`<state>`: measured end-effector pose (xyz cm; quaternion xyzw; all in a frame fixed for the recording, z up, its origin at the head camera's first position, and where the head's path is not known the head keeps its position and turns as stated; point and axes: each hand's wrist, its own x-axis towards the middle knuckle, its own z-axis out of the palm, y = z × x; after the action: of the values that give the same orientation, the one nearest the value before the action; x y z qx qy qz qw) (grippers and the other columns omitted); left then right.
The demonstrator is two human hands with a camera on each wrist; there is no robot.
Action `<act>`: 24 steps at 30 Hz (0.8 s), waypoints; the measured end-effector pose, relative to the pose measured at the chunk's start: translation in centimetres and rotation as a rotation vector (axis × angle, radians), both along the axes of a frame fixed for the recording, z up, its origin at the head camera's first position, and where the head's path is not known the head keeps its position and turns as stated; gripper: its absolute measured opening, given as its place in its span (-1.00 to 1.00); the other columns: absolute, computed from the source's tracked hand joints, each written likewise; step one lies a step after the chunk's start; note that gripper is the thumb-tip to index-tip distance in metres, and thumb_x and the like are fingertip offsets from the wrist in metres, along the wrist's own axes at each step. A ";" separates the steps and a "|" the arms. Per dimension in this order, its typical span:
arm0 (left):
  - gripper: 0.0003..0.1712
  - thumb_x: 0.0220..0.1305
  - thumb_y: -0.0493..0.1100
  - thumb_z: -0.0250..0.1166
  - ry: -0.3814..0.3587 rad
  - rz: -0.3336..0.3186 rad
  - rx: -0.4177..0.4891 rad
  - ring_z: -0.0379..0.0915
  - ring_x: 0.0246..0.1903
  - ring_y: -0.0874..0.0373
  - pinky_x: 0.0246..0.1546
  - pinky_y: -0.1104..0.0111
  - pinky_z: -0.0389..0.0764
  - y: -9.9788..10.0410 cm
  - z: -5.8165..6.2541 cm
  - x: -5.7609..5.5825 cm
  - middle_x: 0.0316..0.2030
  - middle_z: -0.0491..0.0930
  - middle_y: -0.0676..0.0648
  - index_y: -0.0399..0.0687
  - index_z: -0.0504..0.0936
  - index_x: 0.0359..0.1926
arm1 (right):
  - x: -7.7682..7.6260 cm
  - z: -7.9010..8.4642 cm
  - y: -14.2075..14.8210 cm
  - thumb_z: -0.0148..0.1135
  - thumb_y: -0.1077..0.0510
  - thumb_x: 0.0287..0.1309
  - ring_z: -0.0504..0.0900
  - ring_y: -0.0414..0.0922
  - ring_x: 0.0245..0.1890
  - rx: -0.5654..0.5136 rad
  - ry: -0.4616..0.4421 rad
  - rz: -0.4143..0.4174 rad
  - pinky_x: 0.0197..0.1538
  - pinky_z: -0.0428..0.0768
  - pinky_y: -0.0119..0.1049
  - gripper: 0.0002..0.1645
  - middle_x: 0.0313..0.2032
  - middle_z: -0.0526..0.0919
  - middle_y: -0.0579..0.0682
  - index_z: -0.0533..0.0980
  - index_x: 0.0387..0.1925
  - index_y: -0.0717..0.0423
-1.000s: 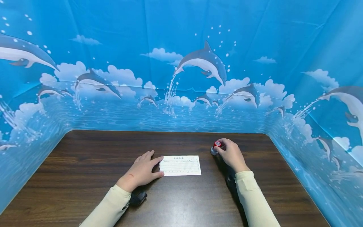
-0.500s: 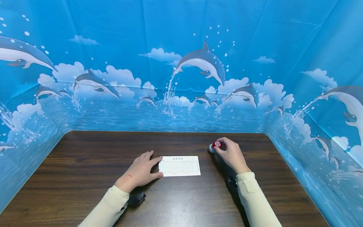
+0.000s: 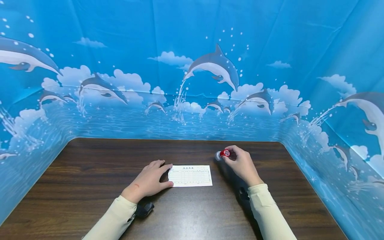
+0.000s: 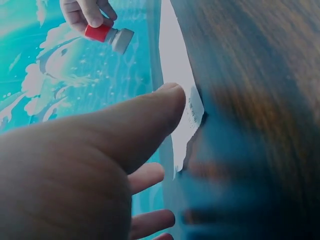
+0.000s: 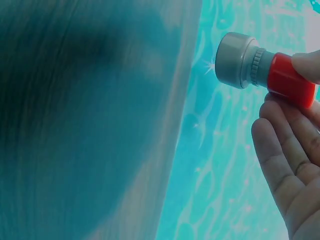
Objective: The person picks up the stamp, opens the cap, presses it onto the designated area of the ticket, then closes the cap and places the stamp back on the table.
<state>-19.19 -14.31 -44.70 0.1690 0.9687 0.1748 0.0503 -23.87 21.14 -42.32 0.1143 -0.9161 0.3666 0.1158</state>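
Note:
A white printed form slip [image 3: 190,176] with a ruled table lies flat on the table. Along its left edge rest the thumb and forefinger of my left hand [image 3: 150,181], spread and fairly straight; the left wrist view shows the thumb [image 4: 145,117] over the paper. Right of the slip, my right hand [image 3: 243,163] pinches the red handle of a round stamp [image 3: 222,153] between thumb and fingers. In the right wrist view the stamp [image 5: 237,60] is tilted, its wide grey end pointing away from the hand and apart from the tabletop.
The dark wood-grain table [image 3: 105,160] carries the slip. A blue curtain [image 3: 126,40] printed with dolphins rises behind the table and along both sides. A black strap-on device [image 3: 144,210] sits under the left wrist.
My right hand has shifted slightly left with the stamp, which has tipped so its grey end points further left. The left hand and the slip stay in place.

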 end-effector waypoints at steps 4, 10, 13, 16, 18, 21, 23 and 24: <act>-0.17 0.30 0.20 0.43 0.031 0.001 0.007 0.18 0.47 -0.28 0.41 -0.22 0.25 0.0 0.1 -0.1 0.46 0.33 -0.30 -0.02 0.45 0.47 | 0.2 0.1 -0.5 0.49 0.23 0.19 0.74 -0.04 -0.18 -0.029 -0.011 0.016 0.02 0.73 -0.05 -0.63 -0.13 0.76 0.09 0.63 0.03 0.17; -0.19 0.31 0.18 0.43 0.091 -0.019 0.026 0.29 0.41 -0.21 0.37 -0.17 0.34 0.1 0.4 -0.1 0.40 0.42 -0.23 -0.01 0.46 0.47 | 0.6 0.0 -1.3 0.50 0.26 0.17 0.74 -0.06 -0.20 -0.075 -0.025 0.040 0.00 0.74 -0.08 -0.64 -0.15 0.75 0.06 0.63 0.01 0.17; -0.20 0.32 0.18 0.42 0.110 -0.023 0.036 0.31 0.39 -0.18 0.35 -0.15 0.38 0.2 0.7 -0.2 0.38 0.44 -0.19 0.01 0.45 0.47 | 0.6 0.0 -1.7 0.50 0.28 0.16 0.73 -0.07 -0.20 -0.091 -0.034 0.059 0.00 0.74 -0.10 -0.63 -0.14 0.75 0.06 0.63 0.01 0.17; -0.21 0.32 0.16 0.44 0.124 -0.021 0.055 0.33 0.38 -0.14 0.34 -0.11 0.41 0.5 1.1 -0.4 0.37 0.46 -0.15 0.03 0.45 0.48 | 0.6 0.0 -2.3 0.49 0.31 0.15 0.73 -0.05 -0.18 -0.116 -0.050 0.086 0.03 0.73 -0.09 -0.62 -0.11 0.74 0.06 0.63 0.02 0.16; -0.20 0.31 0.16 0.45 0.132 -0.018 0.067 0.35 0.37 -0.12 0.32 -0.09 0.44 0.7 1.4 -0.5 0.35 0.47 -0.13 0.05 0.45 0.48 | 0.6 0.1 -2.8 0.49 0.32 0.15 0.74 -0.03 -0.15 -0.138 -0.057 0.103 0.06 0.72 -0.06 -0.60 -0.10 0.75 0.07 0.62 0.03 0.16; -0.19 0.29 0.14 0.47 0.143 -0.020 0.089 0.37 0.35 -0.11 0.29 -0.06 0.48 1.1 1.9 -0.6 0.33 0.49 -0.10 0.07 0.44 0.48 | 0.5 0.3 -3.7 0.49 0.34 0.14 0.74 -0.01 -0.12 -0.162 -0.059 0.115 0.09 0.71 -0.03 -0.58 -0.09 0.74 0.07 0.62 0.04 0.15; -0.19 0.29 0.14 0.47 0.154 -0.024 0.107 0.39 0.34 -0.10 0.28 -0.05 0.50 1.4 2.3 -0.6 0.31 0.50 -0.09 0.08 0.44 0.49 | 0.6 0.4 -4.2 0.50 0.34 0.14 0.74 -0.01 -0.11 -0.183 -0.061 0.124 0.09 0.71 -0.04 -0.58 -0.09 0.74 0.07 0.62 0.05 0.14; -0.19 0.29 0.14 0.47 0.162 -0.029 0.118 0.39 0.33 -0.09 0.27 -0.05 0.51 1.5 2.5 -0.6 0.31 0.50 -0.08 0.08 0.44 0.48 | 0.7 0.4 -4.5 0.50 0.34 0.14 0.73 -0.02 -0.11 -0.196 -0.066 0.131 0.09 0.71 -0.05 -0.57 -0.09 0.74 0.07 0.62 0.05 0.14</act>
<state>-19.81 -12.85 -42.25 0.1992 0.9551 0.2165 -0.0358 -23.15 16.63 -41.89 0.1500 -0.8696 0.4649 0.0720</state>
